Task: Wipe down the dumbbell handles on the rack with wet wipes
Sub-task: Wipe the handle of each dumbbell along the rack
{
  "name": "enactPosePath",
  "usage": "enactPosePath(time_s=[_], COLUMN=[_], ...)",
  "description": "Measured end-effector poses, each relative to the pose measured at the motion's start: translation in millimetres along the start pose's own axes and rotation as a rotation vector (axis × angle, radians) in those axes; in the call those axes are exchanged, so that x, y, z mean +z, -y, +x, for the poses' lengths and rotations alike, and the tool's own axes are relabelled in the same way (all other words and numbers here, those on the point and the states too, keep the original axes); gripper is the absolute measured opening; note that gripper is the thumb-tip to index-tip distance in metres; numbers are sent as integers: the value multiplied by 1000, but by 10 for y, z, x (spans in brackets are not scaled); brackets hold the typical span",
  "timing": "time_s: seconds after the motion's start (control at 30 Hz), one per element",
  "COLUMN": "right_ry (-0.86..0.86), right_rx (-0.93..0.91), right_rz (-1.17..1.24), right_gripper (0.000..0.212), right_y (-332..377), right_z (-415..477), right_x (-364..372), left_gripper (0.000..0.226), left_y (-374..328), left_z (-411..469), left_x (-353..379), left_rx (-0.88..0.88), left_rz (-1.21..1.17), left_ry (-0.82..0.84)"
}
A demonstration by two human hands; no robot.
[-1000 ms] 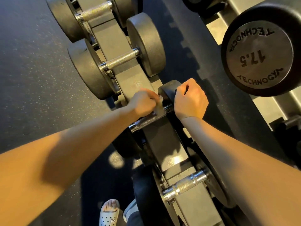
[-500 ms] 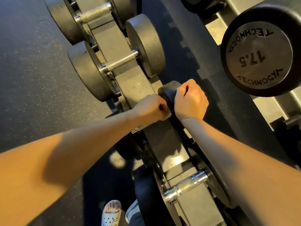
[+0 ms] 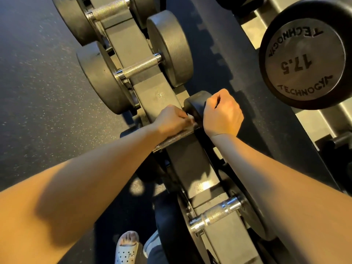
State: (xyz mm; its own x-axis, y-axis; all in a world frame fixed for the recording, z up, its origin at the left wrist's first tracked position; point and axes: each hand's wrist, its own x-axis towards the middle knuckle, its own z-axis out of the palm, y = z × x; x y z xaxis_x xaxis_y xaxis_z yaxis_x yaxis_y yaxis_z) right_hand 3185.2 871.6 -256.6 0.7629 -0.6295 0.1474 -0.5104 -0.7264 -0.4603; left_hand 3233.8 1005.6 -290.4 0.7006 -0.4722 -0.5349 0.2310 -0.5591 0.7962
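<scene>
left of the 17.5 dumbbell [image 3: 304, 60], l hand [image 3: 171, 120] fingers pinch a wet wipe [image 3: 191, 121] on a handle [image 3: 175, 139], mid-wipe; r hand [image 3: 222, 115] fingers curled on its head [image 3: 194, 104], hold unclear. next: rub full length.

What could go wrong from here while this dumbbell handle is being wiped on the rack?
1. The left hand works the wet wipe right where the handle meets the dumbbell head; fingers could get pinched there if the dumbbell shifts.
2. The right hand grips that head; if it tips the weight off the rack, the foot in an open-toed sandal below is exposed.
3. The handle's near end looks uncovered and may get missed.
</scene>
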Motion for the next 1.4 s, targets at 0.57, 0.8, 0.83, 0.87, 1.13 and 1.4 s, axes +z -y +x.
enactPosePath(time_s=[0.57,0.8,0.83,0.87,1.13,1.4], right_ry=[-31,15,26,32,24,29], right_rx=[-69,-9,3,13,-11,-42], right_rz=[42,3,0,-3,-15,13], right_gripper=[20,18,18,18,21,17], right_y=[-42,-9,-1,3,-20,-18], right_z=[-27,9,11,14,6,-19], right_x=[-3,-23,-26,-27,-28,-60], left_gripper=[23,8,10,15,18,18], left_y=[0,6,13,17,35,124], left_z=[13,-275,-290,-298,-433,-647], left_x=[8,-2,15,38,-72,-141], left_rx=[-23,398,378,365,265,136], left_rz=[-24,681,677,676,782,1223], left_ry=[-4,-91,-118,-136,-1,-110])
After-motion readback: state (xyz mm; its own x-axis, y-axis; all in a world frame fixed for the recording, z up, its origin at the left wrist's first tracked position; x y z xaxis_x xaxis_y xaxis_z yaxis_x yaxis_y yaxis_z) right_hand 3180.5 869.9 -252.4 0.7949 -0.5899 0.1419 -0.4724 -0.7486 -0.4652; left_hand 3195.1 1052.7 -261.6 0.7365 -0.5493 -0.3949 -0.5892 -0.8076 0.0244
